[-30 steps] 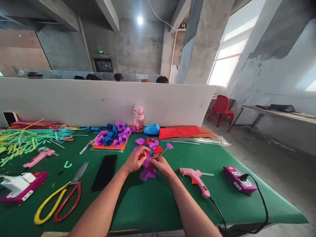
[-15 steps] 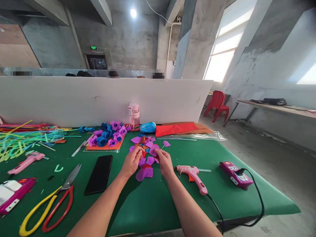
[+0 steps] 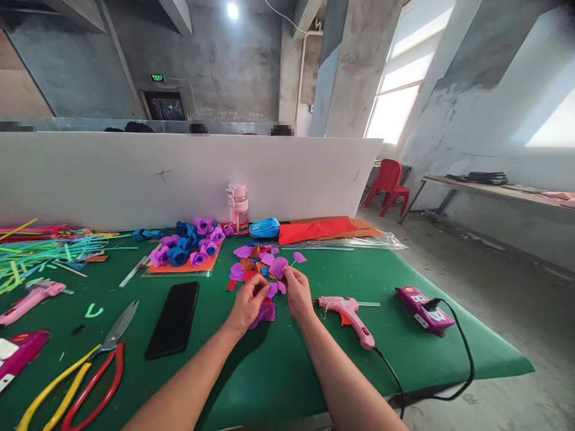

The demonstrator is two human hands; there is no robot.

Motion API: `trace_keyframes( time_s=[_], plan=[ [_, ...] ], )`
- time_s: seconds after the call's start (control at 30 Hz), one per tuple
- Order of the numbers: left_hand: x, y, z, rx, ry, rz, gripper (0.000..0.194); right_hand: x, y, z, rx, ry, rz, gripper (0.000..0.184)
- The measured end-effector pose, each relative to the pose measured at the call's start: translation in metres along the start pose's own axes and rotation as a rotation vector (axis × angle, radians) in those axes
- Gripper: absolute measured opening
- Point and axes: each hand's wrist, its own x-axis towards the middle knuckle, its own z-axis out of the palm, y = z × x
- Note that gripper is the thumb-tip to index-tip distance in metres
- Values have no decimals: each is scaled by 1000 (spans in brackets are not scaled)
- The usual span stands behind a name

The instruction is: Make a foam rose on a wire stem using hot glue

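Note:
Loose purple, red and orange paper petals point(image 3: 251, 258) lie in a small pile mid-table on the green cloth. My left hand point(image 3: 246, 304) rests at the near edge of the pile, fingers curled and pinched on purple petals point(image 3: 266, 311). Just to its right, my right hand point(image 3: 297, 292) pinches one purple petal point(image 3: 278, 266) and holds it up off the cloth. Finished purple and blue paper roses point(image 3: 188, 244) sit on an orange sheet further back on the left.
A pink glue gun point(image 3: 348, 314) lies right of my right hand, its cord running off the table's edge. A black phone point(image 3: 173, 319) and yellow-red scissors point(image 3: 76, 377) lie left. Purple power strip point(image 3: 420, 309) at right. Coloured sticks point(image 3: 40, 251) far left; white divider point(image 3: 179, 176) behind.
My right hand has lifted a purple petal from the pile and moved slightly forward. My left hand has settled onto the near purple petals. The camera has shifted right.

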Motion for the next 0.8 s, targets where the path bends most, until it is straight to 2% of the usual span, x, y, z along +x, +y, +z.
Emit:
trace_keyframes(
  time_s=[0.07,0.37,0.8],
  plan=[
    [0,0,0,-2,27,-10,20,0,-1,0,15,-9,15,31],
    [-1,5,3,-124,14,-95,18,-2,-4,0,56,-12,58,30],
    [2,-1,1,-117,28,-108,21,-5,-7,2,60,-57,70,29]
  ],
)
